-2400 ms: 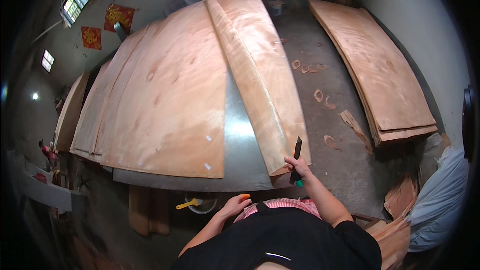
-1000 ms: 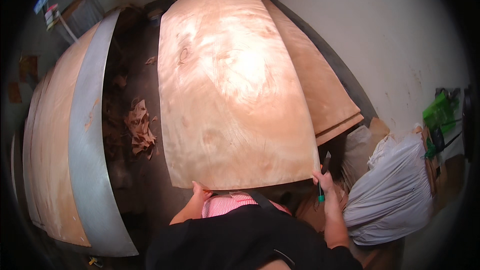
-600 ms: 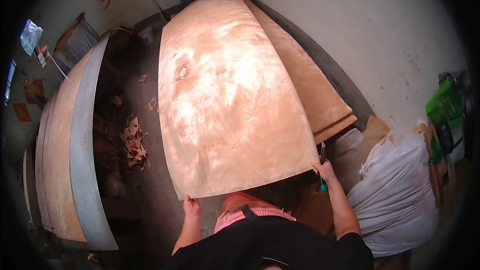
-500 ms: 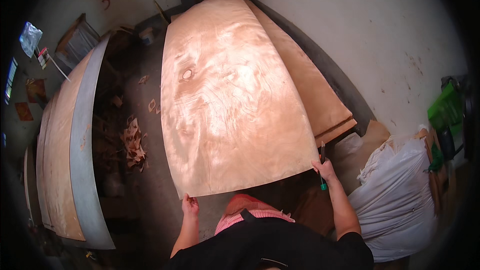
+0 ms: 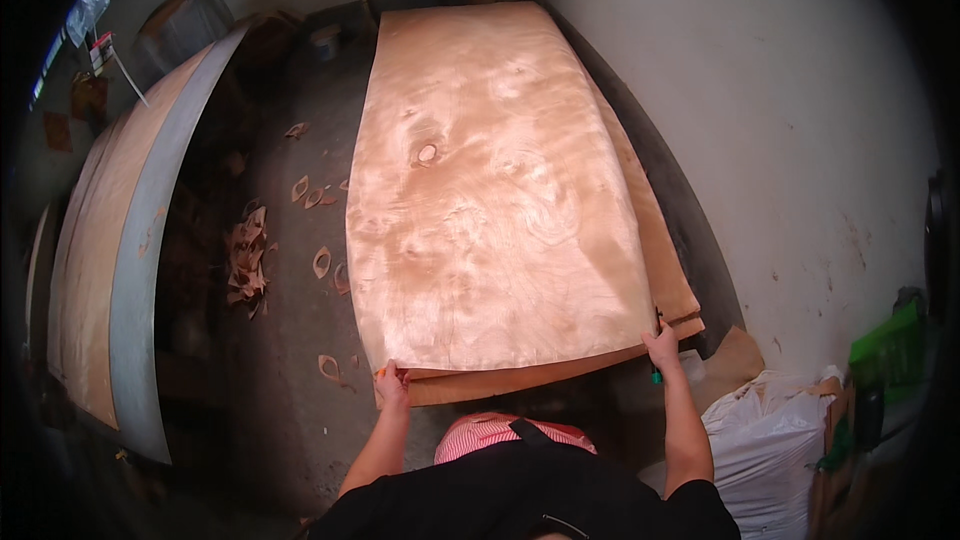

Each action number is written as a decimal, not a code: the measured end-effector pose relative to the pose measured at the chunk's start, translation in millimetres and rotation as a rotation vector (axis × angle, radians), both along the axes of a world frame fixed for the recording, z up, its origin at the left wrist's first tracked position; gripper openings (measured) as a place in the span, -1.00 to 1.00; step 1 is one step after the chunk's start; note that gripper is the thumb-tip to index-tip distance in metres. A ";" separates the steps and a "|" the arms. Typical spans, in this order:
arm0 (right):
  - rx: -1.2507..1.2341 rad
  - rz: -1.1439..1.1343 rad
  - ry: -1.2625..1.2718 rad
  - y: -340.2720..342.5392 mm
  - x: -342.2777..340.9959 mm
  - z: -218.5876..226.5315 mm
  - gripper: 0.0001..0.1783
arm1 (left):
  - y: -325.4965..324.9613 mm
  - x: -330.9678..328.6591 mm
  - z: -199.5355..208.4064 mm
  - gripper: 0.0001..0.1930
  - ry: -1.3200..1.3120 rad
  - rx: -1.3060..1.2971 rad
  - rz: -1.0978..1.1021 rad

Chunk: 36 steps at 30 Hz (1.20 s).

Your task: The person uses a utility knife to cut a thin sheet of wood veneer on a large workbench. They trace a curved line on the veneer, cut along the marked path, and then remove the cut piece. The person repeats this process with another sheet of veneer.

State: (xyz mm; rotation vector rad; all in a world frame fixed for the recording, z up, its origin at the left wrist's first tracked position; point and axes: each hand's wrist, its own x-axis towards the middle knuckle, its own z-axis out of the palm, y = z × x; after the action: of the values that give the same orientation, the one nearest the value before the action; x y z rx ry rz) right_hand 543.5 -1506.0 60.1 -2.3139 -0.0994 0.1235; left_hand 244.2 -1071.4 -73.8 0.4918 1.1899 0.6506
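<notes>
A large, thin wood veneer sheet [image 5: 490,210], pale brown with a knot, stretches away from me over a stack of similar sheets [image 5: 668,265]. Its near left corner is pinched in my left hand [image 5: 394,385]. At the near right corner my right hand [image 5: 661,344] grips the edge, and it also holds a slim knife-like tool [image 5: 656,377] with a black body and green end. The lower sheets stick out along the right side and below the near edge. How far the held edge is lifted is hard to tell.
To the left stands another stack of wood sheets [image 5: 90,270] with a grey board [image 5: 150,240] along its side. Veneer scraps [image 5: 246,255] lie on the floor between the stacks. A white wall [image 5: 740,110] runs along the right, with a white plastic-wrapped bundle [image 5: 765,450] near me.
The sheet has shifted right over the stack beneath and now covers more of it. Both hands moved with its corners. The view has turned somewhat, too.
</notes>
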 end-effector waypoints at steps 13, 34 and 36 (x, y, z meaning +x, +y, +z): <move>-0.275 0.055 -0.047 -23.8 78.4 -25.3 -0.57 | -58.3 69.9 -32.0 -0.89 0.171 0.167 0.012; -0.728 0.192 0.171 -102.4 153.7 -198.2 -0.41 | -126.6 86.0 -216.5 -0.20 -0.008 -0.380 0.338; -0.790 0.207 0.202 -97.3 155.6 -207.1 -0.41 | -110.0 77.2 -234.7 -0.17 -0.006 -0.361 0.445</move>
State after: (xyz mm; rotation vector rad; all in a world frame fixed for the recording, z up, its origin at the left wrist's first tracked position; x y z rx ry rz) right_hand 699.1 -1603.3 -147.0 -3.0517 -0.2174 0.5900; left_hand 321.4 -1181.5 -308.5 -0.0853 1.3890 0.7903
